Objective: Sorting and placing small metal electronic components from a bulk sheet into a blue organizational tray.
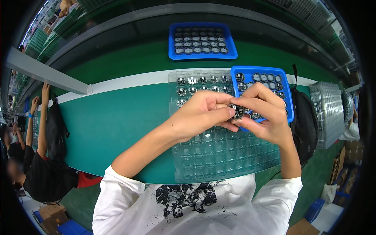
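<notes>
1. Here, we see the disc [237, 111] pinched by fingertips of both the left hand [205, 111] and right hand [271, 112], above the clear tray's [196, 161] right side.
2. Its dark face tilts up toward us; being round, it gives us no clear long axis.
3. The left forearm slants across the tray's left edge.

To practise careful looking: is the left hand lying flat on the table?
No, the left hand holds a round part together with the right hand.
</notes>
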`<action>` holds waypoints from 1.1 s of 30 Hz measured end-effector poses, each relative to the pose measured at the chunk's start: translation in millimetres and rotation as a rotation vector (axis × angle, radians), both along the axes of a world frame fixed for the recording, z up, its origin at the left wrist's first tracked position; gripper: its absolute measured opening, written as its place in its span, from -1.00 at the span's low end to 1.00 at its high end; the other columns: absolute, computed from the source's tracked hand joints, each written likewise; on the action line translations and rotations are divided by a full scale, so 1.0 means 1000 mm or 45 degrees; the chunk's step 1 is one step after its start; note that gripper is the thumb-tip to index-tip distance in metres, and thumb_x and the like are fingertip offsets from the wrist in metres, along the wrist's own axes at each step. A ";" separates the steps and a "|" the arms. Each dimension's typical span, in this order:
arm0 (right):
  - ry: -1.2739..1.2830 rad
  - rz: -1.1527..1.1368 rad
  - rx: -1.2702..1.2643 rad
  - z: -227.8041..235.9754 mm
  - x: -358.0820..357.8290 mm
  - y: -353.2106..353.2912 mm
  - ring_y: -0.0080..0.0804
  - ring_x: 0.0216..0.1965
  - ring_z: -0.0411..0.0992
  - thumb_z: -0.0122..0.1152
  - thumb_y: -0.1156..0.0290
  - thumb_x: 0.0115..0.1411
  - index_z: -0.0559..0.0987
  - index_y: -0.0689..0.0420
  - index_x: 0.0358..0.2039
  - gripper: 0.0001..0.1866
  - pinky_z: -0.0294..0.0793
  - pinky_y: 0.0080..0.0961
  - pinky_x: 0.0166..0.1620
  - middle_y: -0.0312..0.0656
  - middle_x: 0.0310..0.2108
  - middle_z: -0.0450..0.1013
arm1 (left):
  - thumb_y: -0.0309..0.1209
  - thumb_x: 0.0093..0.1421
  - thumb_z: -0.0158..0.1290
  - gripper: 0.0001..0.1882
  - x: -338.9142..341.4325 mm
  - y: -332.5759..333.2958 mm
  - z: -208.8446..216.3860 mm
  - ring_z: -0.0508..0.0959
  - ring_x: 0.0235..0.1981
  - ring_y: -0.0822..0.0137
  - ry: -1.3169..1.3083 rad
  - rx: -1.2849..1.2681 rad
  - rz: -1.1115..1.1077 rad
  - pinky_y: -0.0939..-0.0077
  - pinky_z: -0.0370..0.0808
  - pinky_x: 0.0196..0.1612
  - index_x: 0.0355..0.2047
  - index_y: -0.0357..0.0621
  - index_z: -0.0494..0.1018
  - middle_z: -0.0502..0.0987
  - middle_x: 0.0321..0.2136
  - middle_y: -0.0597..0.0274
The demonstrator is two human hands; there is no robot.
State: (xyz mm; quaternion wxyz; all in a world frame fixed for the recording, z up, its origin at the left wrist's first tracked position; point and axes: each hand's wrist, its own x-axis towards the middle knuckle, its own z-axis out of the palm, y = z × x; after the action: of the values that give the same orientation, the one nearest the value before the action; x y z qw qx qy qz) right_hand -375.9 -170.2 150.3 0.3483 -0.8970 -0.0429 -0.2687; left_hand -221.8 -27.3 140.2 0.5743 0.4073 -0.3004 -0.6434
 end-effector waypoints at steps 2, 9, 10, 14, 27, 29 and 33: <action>-0.004 0.000 -0.005 0.002 -0.003 -0.002 -0.32 -0.40 0.44 0.46 0.60 -0.19 0.64 0.25 -0.15 -0.52 0.44 -0.49 -0.40 -0.15 -0.40 0.44 | -0.51 0.33 -0.02 -0.67 -0.003 -0.001 0.002 0.65 -0.21 0.22 0.022 0.003 -0.002 0.34 0.63 -0.07 0.05 -0.46 0.41 0.60 -0.20 0.02; -0.029 -0.006 -0.041 0.003 -0.015 -0.011 -0.30 -0.40 0.45 0.47 0.59 -0.20 0.64 0.26 -0.16 -0.53 0.44 -0.48 -0.40 -0.14 -0.40 0.44 | -0.51 0.33 -0.01 -0.67 -0.012 -0.009 0.003 0.66 -0.22 0.21 -0.059 -0.038 -0.013 0.36 0.62 -0.07 0.06 -0.45 0.40 0.61 -0.25 0.07; -0.029 -0.005 -0.040 0.003 -0.016 -0.012 -0.30 -0.40 0.45 0.47 0.59 -0.20 0.64 0.26 -0.16 -0.53 0.44 -0.48 -0.40 -0.14 -0.40 0.44 | -0.51 0.33 -0.01 -0.66 -0.014 -0.010 0.003 0.66 -0.23 0.22 -0.080 -0.051 -0.013 0.37 0.62 -0.07 0.06 -0.45 0.40 0.61 -0.27 0.08; -0.009 0.022 -0.020 0.005 -0.021 -0.016 -0.32 -0.38 0.46 0.43 0.64 -0.18 0.62 0.28 -0.15 -0.53 0.50 -0.49 -0.35 -0.12 -0.36 0.44 | -0.50 0.33 0.00 -0.66 -0.019 -0.013 0.003 0.67 -0.24 0.23 -0.093 -0.073 0.011 0.38 0.62 -0.07 0.06 -0.45 0.40 0.62 -0.29 0.10; 0.318 0.030 0.399 0.017 -0.035 -0.019 -0.27 -0.20 0.61 0.16 0.60 0.06 0.52 0.36 0.04 -0.54 0.59 -0.46 -0.09 -0.03 -0.15 0.59 | -0.64 0.29 -0.06 -0.69 -0.039 -0.018 0.015 0.61 -0.25 0.41 -0.748 -0.164 0.068 0.51 0.58 -0.12 0.04 -0.43 0.43 0.61 -0.25 0.14; 0.354 0.003 0.786 0.015 -0.034 -0.016 -0.35 -0.20 0.59 0.11 0.65 0.12 0.53 0.41 -0.01 -0.62 0.59 -0.50 -0.09 -0.03 -0.19 0.59 | -0.64 0.29 -0.05 -0.70 -0.038 -0.022 0.015 0.61 -0.25 0.41 -0.721 -0.154 0.062 0.51 0.58 -0.13 0.03 -0.43 0.44 0.61 -0.26 0.13; 0.592 -0.020 1.170 0.024 -0.032 -0.027 -0.44 -0.21 0.57 0.09 0.70 0.15 0.53 0.44 -0.06 -0.69 0.58 -0.56 -0.12 -0.05 -0.23 0.58 | -0.60 0.30 -0.03 -0.69 -0.037 -0.035 0.014 0.65 -0.28 0.33 -0.377 0.047 0.008 0.49 0.63 -0.17 0.03 -0.48 0.43 0.61 -0.27 0.01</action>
State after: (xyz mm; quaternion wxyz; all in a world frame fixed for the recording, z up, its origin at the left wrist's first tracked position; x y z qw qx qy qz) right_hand -408.0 -197.6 173.8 0.7048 -0.6877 0.1648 -0.0557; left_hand -258.9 -62.0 154.6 0.5181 0.5091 -0.3686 -0.5801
